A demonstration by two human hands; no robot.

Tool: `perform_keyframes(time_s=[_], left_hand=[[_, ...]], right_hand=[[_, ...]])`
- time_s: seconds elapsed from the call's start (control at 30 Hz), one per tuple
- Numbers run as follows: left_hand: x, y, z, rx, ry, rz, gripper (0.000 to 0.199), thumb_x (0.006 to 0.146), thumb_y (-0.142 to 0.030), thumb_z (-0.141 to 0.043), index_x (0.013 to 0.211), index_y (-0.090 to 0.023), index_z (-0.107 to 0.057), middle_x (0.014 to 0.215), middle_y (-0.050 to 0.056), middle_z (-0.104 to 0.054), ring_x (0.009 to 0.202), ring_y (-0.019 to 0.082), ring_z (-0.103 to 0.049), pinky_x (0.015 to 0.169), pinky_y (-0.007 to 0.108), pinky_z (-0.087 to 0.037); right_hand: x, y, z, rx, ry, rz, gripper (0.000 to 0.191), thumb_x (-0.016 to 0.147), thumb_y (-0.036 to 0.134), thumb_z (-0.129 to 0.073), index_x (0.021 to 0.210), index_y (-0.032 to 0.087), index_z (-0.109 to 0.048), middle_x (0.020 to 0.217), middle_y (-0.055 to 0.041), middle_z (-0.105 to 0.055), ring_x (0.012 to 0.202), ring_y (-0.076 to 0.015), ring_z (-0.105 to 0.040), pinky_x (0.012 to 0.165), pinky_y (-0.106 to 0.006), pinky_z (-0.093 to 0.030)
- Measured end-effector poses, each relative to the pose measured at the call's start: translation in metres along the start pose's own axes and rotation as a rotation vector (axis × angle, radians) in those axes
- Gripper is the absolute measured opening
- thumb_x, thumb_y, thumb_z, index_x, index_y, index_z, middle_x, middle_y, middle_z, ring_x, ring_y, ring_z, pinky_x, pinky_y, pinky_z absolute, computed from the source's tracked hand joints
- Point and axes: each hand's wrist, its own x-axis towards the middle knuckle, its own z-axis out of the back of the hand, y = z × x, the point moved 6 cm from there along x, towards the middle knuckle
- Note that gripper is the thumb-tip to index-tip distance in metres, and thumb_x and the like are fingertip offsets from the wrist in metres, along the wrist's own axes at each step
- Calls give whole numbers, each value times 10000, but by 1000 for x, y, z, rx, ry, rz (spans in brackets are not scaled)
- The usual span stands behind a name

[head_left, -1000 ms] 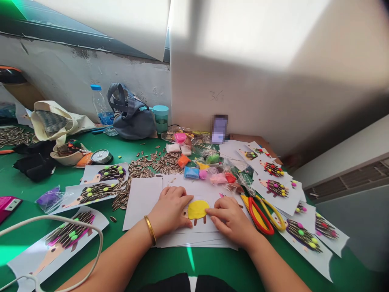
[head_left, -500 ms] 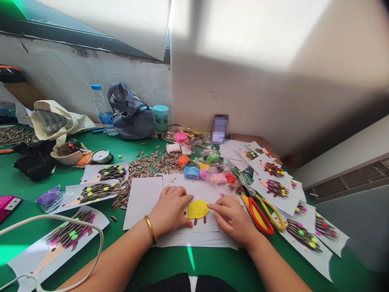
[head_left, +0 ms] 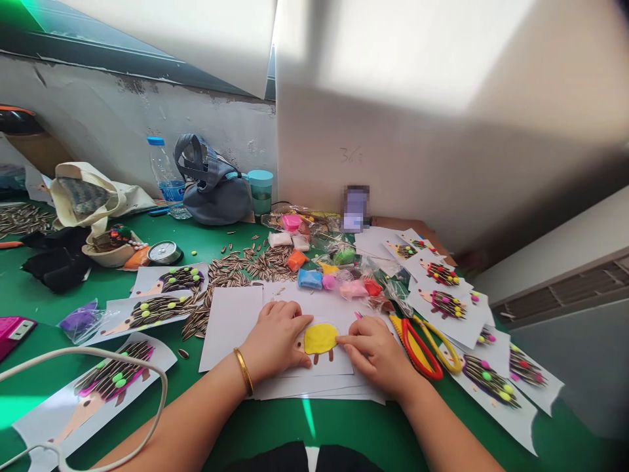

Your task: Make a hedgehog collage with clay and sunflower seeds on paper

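Observation:
A flattened yellow clay shape (head_left: 320, 338) with two brown legs lies on a white paper (head_left: 341, 365) at the middle front. My left hand (head_left: 278, 335), a gold bangle at its wrist, rests on the paper at the shape's left, thumb and fingers spread apart, covering part of the figure's head. My right hand (head_left: 373, 347) touches the right edge of the yellow clay with its extended index fingertip. Its other fingers are partly curled, and no object shows in it. Red-and-yellow scissors (head_left: 423, 347) lie just right of my right hand.
Sunflower seeds (head_left: 236, 269) are heaped behind the papers, beside packets of coloured clay (head_left: 310, 280). Hedgehog pictures (head_left: 445, 305) lie at the right, others (head_left: 115, 373) at the left. A white cable (head_left: 98, 352) crosses the left front. A cup (head_left: 260, 190), bag and bottle stand behind.
My right index fingertip has shifted slightly downward along the right edge of the yellow clay. My left hand has stayed in place.

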Motion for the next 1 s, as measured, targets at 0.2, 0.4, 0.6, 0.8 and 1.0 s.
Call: perform_keyframes(time_s=[0.2, 0.4, 0.6, 0.8, 1.0], left_hand=[[0, 0, -1, 7, -2, 0, 794, 543, -595, -839, 1246, -309, -608, 1102, 58, -599, 1063, 300, -526, 985, 455, -350], [0, 0, -1, 8, -9, -3, 799, 543, -606, -834, 1248, -303, -608, 1099, 59, -600, 1061, 298, -527, 982, 458, -356], [0, 0, -1, 3, -11, -9, 797, 539, -602, -839, 1245, -313, -607, 1099, 56, -600, 1063, 295, -527, 986, 456, -352], [0, 0, -1, 5, -8, -8, 807, 537, -595, -844, 1250, -301, -607, 1097, 60, -599, 1059, 298, -527, 981, 458, -355], [-1, 0, -2, 7, -8, -9, 793, 537, -587, -848, 1239, -304, -612, 1099, 58, -599, 1062, 299, -524, 981, 464, -353]], right_hand=[[0, 0, -3, -43, 27, -14, 255, 913, 223, -551, 1085, 277, -731, 858, -49, -618, 832, -192, -569, 821, -393, -403], [0, -1, -4, -39, 18, -33, 254, 913, 203, -542, 1050, 266, -747, 832, -47, -610, 820, -193, -569, 808, -397, -399], [0, 1, 0, 0, 0, -9, 266, 898, 189, -540, 1093, 243, -714, 886, -54, -641, 857, -199, -588, 814, -397, -413], [0, -3, 4, 67, -65, -41, 210, 906, 181, -530, 1004, 222, -710, 903, -52, -687, 866, -194, -615, 815, -371, -435], [0, -2, -1, -5, -6, -33, 258, 888, 185, -557, 1088, 251, -706, 916, -57, -661, 877, -208, -596, 824, -392, -412]])
